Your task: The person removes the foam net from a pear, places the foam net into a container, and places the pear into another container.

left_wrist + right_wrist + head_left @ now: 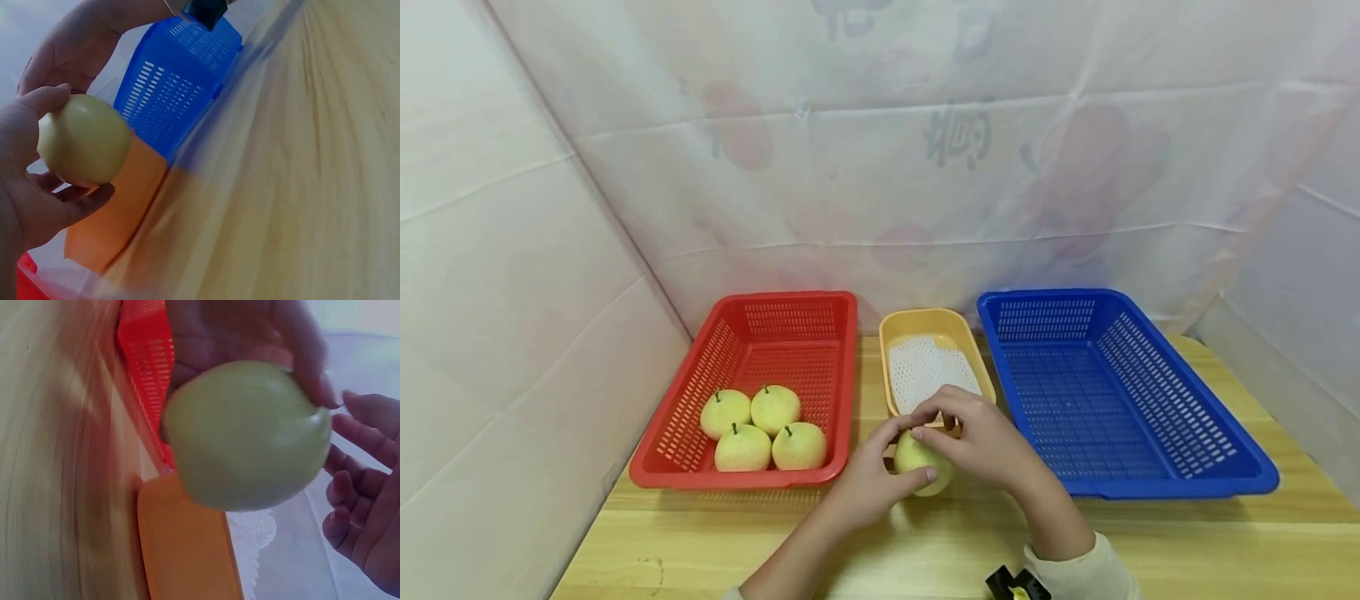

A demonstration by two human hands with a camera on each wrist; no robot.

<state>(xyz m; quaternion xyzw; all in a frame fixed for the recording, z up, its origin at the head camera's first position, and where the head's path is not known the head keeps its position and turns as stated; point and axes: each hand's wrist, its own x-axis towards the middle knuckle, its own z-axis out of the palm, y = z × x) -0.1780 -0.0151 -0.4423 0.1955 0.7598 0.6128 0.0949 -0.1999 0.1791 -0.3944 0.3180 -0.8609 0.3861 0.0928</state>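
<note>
My left hand (874,477) grips a round yellow-green pear (922,463) above the table, thumb on the near side. In the left wrist view its fingers curl under the pear (84,140). My right hand (981,437) is at the pear's stem end, with thumb and index tips close to the stem. The right wrist view shows that hand's loosely bent fingers (362,481) beside the pear (247,437); whether they touch the stem is hidden. Just behind the hands, white foam nets (917,371) lie in a small yellow basket (925,320).
On the left stands a red basket (741,481) with several pears (742,448) at its near end. To the right is a large blue basket (1165,487) with nothing visible in it. A white printed curtain (865,192) hangs behind the wooden table (700,542).
</note>
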